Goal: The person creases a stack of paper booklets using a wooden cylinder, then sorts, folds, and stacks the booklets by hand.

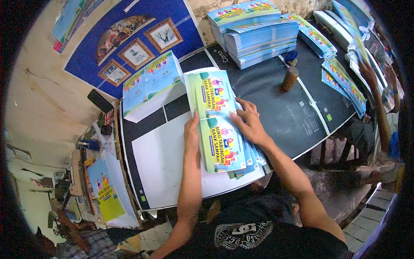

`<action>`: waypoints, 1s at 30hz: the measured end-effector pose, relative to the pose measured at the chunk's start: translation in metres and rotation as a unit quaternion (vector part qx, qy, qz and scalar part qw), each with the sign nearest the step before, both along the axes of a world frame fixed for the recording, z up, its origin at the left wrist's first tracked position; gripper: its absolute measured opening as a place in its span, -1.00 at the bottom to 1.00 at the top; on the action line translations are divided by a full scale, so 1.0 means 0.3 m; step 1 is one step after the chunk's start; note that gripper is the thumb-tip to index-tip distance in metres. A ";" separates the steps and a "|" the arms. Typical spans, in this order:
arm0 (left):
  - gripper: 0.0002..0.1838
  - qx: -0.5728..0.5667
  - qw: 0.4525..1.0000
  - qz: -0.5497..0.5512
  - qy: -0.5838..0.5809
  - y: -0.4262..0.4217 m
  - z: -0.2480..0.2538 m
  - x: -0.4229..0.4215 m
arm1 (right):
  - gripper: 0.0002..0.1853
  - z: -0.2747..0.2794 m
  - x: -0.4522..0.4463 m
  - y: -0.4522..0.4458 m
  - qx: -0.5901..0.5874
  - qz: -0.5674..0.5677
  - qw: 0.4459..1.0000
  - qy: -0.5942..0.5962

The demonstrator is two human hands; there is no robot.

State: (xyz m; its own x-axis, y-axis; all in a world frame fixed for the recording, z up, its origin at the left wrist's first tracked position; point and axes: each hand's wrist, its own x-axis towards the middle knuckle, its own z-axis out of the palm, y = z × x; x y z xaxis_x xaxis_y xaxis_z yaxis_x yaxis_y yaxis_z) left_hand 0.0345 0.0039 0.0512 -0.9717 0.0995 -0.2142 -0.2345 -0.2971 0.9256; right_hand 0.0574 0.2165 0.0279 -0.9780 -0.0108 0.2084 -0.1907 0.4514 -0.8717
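Your left hand clasps the booklet stack from one side; your right hand pinches the other, thumb on top. Probably bendy, slippery: support both long edges.

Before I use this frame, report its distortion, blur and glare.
Head view: wide-angle bowing, with a black rounded border; head view: another person's hand at far right looks smeared, probably by motion; head view: a soft pale sheen on the black tabletop; head view: the held booklets sharp enough that their titles read.
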 end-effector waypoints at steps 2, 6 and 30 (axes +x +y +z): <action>-0.45 -0.004 0.999 -0.025 0.027 0.013 -0.007 -0.003 | -0.39 0.035 0.015 -0.007 0.050 0.006 0.999 -0.009; -0.48 0.004 1.000 -0.023 0.013 0.018 -0.002 0.003 | -0.38 0.042 0.010 -0.001 -0.034 0.015 0.999 -0.026; -0.49 -0.045 0.994 0.067 0.076 -0.189 0.062 -0.026 | -0.26 0.025 0.015 -0.007 0.215 -0.070 0.973 0.053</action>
State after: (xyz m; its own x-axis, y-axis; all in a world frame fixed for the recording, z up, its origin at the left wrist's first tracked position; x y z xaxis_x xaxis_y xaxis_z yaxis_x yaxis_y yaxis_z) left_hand 0.0265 -0.0528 0.0699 -0.9967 -0.0463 -0.0668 -0.0543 -0.2312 0.9714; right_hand 0.0619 0.2144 0.0355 -0.9495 0.0117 0.3135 -0.1801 0.7978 -0.5754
